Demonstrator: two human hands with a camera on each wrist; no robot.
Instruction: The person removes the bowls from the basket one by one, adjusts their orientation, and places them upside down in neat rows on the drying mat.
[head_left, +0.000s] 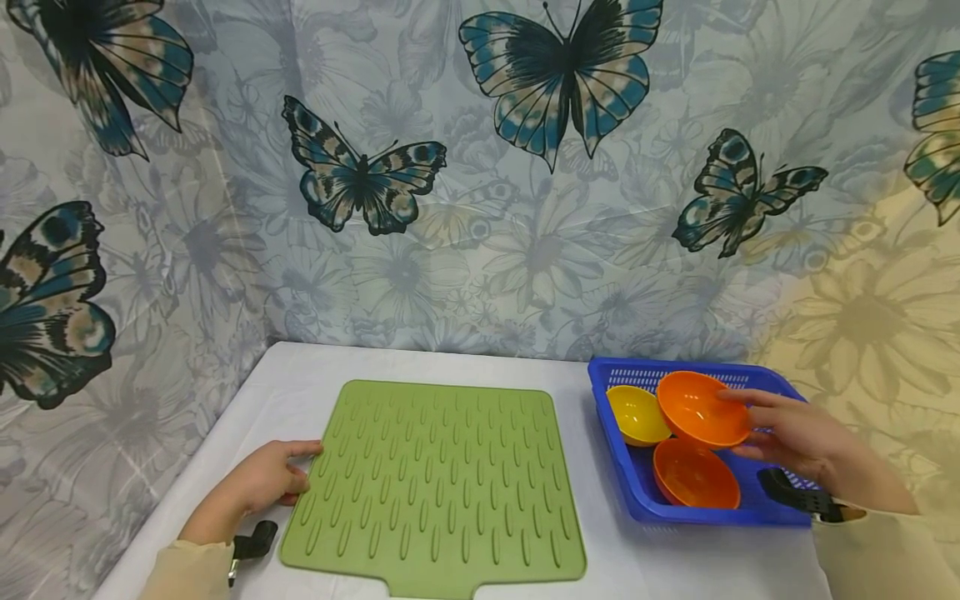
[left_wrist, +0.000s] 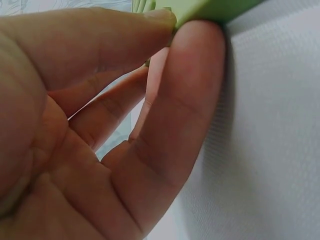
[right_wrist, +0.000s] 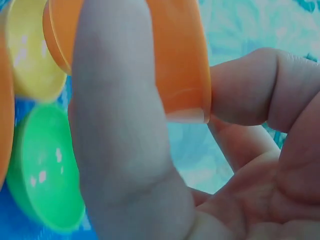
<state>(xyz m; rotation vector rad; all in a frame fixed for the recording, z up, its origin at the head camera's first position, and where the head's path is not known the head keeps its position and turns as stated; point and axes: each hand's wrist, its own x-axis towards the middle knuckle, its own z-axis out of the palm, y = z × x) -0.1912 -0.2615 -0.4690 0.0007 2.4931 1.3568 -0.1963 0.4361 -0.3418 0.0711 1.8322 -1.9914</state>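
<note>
My right hand (head_left: 798, 433) grips an orange bowl (head_left: 697, 408) by its right side, tilted above the blue basket (head_left: 637, 504). Fingers and thumb lie on opposite sides of its wall in the right wrist view. A yellow bowl (head_left: 633, 417) and a darker orange bowl (head_left: 696, 475) sit in the basket. A green bowl (right_wrist: 47, 167) shows only in the right wrist view, beside the yellow one. On the left, my left hand (head_left: 258, 483) pinches the edge of a green ridged mat (head_left: 442, 483) between thumb and finger, close over the table in the left wrist view.
A white cloth (head_left: 600, 558) covers the table under the mat and basket. Behind it hangs a grey-blue curtain (head_left: 480, 275) with butterflies and flowers. Black camera mounts (head_left: 798, 496) are strapped at both wrists.
</note>
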